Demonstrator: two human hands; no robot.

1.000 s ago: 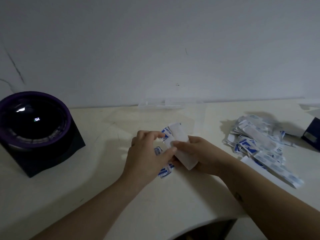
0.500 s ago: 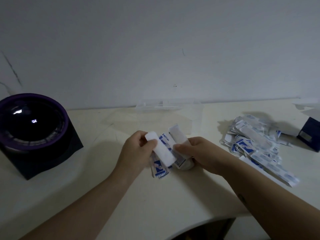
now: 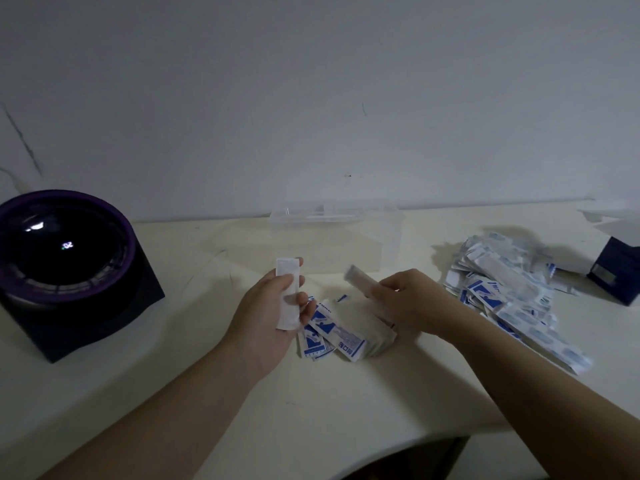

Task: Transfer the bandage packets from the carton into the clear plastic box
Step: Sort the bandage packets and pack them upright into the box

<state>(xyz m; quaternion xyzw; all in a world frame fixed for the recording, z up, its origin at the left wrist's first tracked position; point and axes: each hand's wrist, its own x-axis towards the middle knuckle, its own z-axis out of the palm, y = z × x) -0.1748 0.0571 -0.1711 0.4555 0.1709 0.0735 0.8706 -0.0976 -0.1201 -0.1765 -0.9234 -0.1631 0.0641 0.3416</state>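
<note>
The cream worktop [image 3: 311, 410] carries everything, with the job laid out on its right side and in front of me. At its left end stands a dark round device [image 3: 65, 268] with a purple rim, well apart from anything I am handling. The clear plastic box [image 3: 336, 233] sits at the back by the wall, straight ahead of both hands, which I judge makes it an easy reach from either side. It is so transparent that I cannot tell whether any packets lie in it.

To my right is the heap of bandage packets [image 3: 509, 289], loose and fanned out on the worktop. Just beyond it, at the frame's edge, is the dark blue carton [image 3: 620, 271] with its pale flaps open. So most of the packets are out of the carton but not in the box.

A small pile [image 3: 339, 334] of blue-printed packets lies between my hands, probably gathered there so I can square them up.

My left hand [image 3: 270, 317] holds one white packet [image 3: 288, 292] upright, with thumb and fingers pinched on it. My right hand [image 3: 412, 299] has its fingers curled round a second packet [image 3: 360, 280], which is blurred and points toward the box.
</note>
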